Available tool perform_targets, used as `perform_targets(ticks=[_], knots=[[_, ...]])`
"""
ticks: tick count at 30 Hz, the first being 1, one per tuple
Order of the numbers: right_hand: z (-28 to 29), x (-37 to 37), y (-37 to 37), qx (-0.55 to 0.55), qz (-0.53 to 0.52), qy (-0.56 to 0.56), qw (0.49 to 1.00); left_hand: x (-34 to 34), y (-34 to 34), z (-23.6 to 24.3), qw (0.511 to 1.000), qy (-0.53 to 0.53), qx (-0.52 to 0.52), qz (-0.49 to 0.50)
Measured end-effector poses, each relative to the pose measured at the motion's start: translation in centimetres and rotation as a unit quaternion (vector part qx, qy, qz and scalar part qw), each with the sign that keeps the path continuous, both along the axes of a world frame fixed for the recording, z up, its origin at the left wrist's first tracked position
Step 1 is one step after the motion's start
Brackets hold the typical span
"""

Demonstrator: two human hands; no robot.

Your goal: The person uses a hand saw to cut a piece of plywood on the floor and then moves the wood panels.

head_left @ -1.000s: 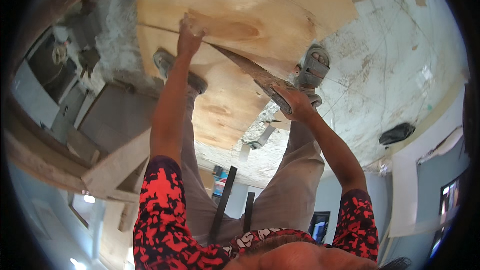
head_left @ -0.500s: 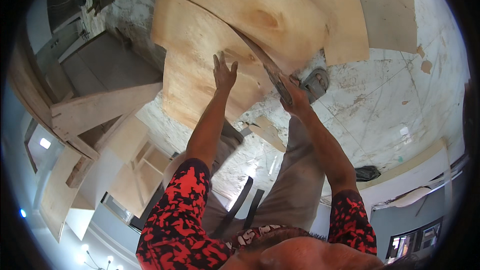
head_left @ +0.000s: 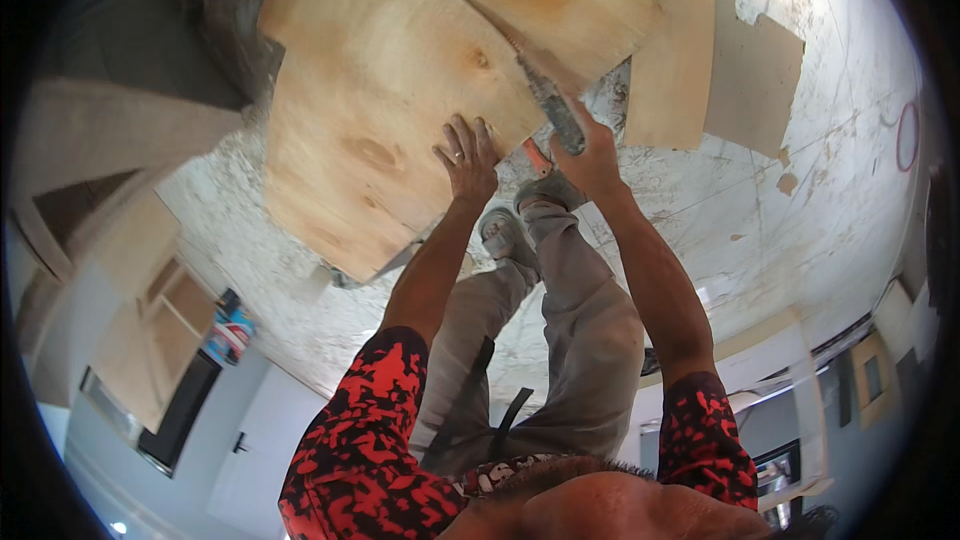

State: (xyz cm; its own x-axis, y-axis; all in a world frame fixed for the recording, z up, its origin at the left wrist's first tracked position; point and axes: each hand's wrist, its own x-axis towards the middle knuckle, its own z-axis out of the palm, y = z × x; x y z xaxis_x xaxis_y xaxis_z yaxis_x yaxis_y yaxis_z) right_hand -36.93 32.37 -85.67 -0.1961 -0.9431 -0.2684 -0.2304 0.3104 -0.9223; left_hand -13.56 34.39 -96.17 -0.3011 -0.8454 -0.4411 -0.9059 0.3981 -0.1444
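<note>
My left hand (head_left: pixel 468 155) lies on the light plywood sheet (head_left: pixel 360 100) near its front edge, fingers apart. My right hand (head_left: pixel 585 155) grips a worn hand saw (head_left: pixel 550 95), whose blade sits along the long cut in the plywood, with the far end of the cut running up to the top. An orange object (head_left: pixel 535 155), perhaps a tool handle, shows between my hands by the board's edge; the rest of it is hidden. My sandalled feet (head_left: pixel 505 235) stand just below the sheet.
A narrow plywood strip (head_left: pixel 668 90) and a grey board (head_left: pixel 750 90) lie at the right on the scuffed pale floor (head_left: pixel 750 240). A wooden framework (head_left: pixel 130 130) stands at the left, with light cabinet panels (head_left: pixel 160 330) beyond. A reddish ring-shaped object (head_left: pixel 907 137) is at the far right.
My left hand has moved from higher on the sheet down to its front edge. My feet have shifted closer together below the board. The saw is still in my right hand.
</note>
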Motion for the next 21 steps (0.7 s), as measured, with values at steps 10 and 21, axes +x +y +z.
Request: perform_targets(ticks=[10,21], knots=[[-3.1,2.2,1.1,-0.029,-0.050,-0.037,0.998,6.0,-1.7,-0.2,0.993,0.099,-0.025,-0.066],[3.7,-0.7,-6.8,-0.035,0.186,0.031,0.982,5.0,-4.5,1.7,0.973,0.214,-0.065,-0.054]])
